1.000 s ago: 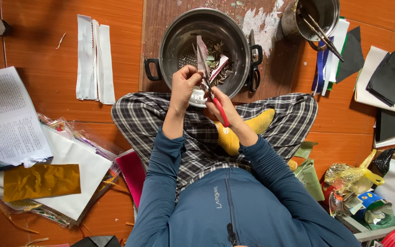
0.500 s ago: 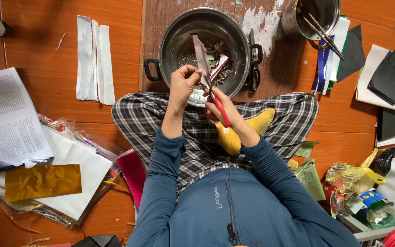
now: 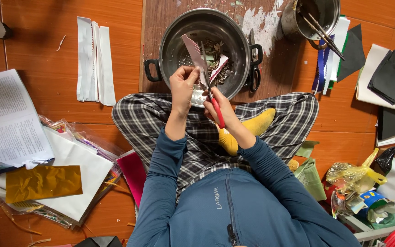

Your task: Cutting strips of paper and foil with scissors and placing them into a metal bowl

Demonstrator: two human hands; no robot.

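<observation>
- Orange wooden floor [image 3: 115, 50] runs under everything, strewn with paper; a person sits cross-legged on it, facing a steel pot [image 3: 170, 43].
- Left hand [image 3: 182, 87] pinches the lower end of a paper strip [image 3: 193, 52] between thumb and fingers, holding it upright over the pot's near rim.
- Right hand [image 3: 218, 104] is closed through the red handles of scissors [image 3: 210, 89], whose blades reach up alongside the strip, at its right edge.
- By my judgement the strip is light, thin and floppy, easy to crease or tear; it is best held low, close to the blades, so that it stays taut.
- Inside the pot lie small paper scraps; a second, dark pair of scissors [image 3: 253, 68] rests against the pot's right side.
- Left of the pot lie white folded strips [image 3: 94, 59]; right of it stands a smaller tin [image 3: 314, 16] with sticks in it.
- Well to the pot's lower left, gold foil [image 3: 42, 183] lies on a heap of sheets.
</observation>
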